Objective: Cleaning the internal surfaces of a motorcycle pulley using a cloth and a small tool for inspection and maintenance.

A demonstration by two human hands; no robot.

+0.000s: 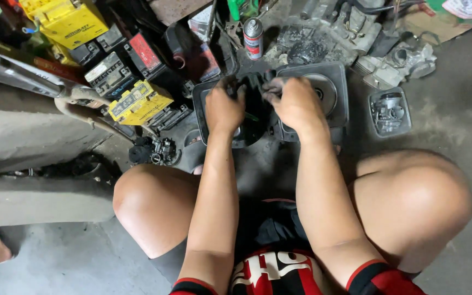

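I crouch over the floor with both arms stretched forward between my knees. My left hand [224,107] and my right hand [295,101] are both closed on a black greasy machine part [255,112] held between them. The part hangs over two square dark trays: the left tray [202,117] and the right tray [334,95], which holds a round metal piece. My fingers are blackened with grease. What the fingertips do on the part is hidden.
A smaller tray [390,112] with a metal carburettor-like piece lies to the right. A spray can [253,37] stands behind. Yellow and black batteries [137,101] pile at the left, engine parts [356,33] at the back. A concrete step [23,136] runs along the left.
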